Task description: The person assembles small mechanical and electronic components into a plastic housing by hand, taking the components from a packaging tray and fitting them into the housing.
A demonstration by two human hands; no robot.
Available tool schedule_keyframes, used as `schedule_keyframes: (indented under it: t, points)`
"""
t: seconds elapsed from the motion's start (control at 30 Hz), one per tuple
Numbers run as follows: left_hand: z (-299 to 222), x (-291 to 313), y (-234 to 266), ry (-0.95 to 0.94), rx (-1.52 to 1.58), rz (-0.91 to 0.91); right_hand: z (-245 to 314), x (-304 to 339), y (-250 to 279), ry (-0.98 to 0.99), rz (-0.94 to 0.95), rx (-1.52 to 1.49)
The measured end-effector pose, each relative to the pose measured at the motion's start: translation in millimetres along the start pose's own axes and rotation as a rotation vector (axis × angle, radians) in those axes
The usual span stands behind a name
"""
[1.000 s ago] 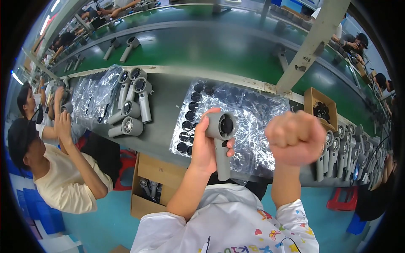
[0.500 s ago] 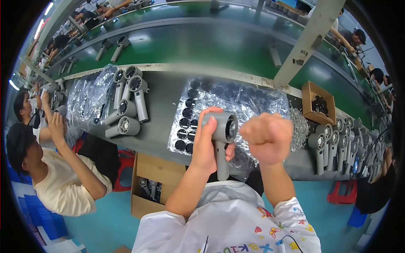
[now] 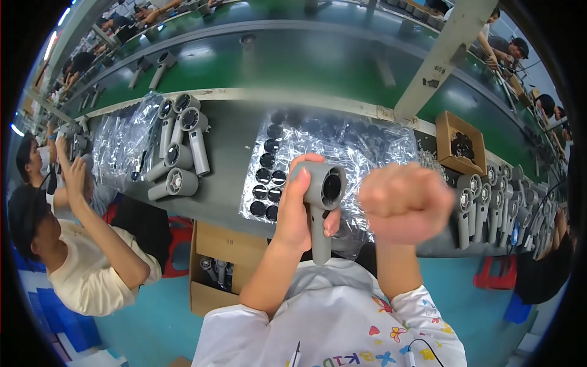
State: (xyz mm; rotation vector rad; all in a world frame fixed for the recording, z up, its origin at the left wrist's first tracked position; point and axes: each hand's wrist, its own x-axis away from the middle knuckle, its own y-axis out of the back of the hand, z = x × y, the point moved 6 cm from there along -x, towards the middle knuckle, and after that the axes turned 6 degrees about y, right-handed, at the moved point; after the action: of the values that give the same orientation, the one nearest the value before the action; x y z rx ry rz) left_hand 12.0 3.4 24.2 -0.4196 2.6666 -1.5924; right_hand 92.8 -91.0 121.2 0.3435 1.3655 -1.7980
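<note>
Left hand (image 3: 293, 215) wrapped around a grey plastic handheld fan with a cylindrical head (image 3: 317, 191), above the near edge of the shiny clear plastic sheet (image 3: 370, 148); right hand (image 3: 405, 203) clenched, blurred, above the sheet's near right part, any contents hidden. Firm support, fingers clear of the opening, should serve best.

Discs (image 3: 267, 160) lie behind the held fan (image 3: 317, 194), with other fans (image 3: 179, 156) left and a box (image 3: 460, 164) right.

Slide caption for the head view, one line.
Left hand gripping a gray handheld fan, right hand a blurred fist apart from it, plastic film and black discs beyond.
</note>
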Motion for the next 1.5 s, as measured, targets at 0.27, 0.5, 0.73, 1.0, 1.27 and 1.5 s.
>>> schedule_keyframes:
  t: [0.27, 0.5, 0.73, 1.0, 1.27, 1.5]
  points:
    - [-2, -2, 10, -0.010, -0.011, -0.018, 77, -18, -49, 0.137, 0.335, -0.326]
    - [5, -6, -16, -0.130, -0.167, -0.065, -2, 4, -31, -0.020, 0.140, -0.111]
    - [2, -4, 4, 0.088, 0.072, 0.090, 89, -24, -65, 0.124, 0.274, -0.188]
    - [8, -8, 17, 0.211, 0.296, 0.127, 86, -19, -49, 0.141, 0.213, -0.046]
    - [14, -14, 26, 0.347, 0.445, 0.087, 40, 9, 15, -0.197, 0.022, 0.439]
    - [-38, -14, -9, -0.230, -0.061, -0.127, 41, 23, 80, -0.289, -0.281, 0.610]
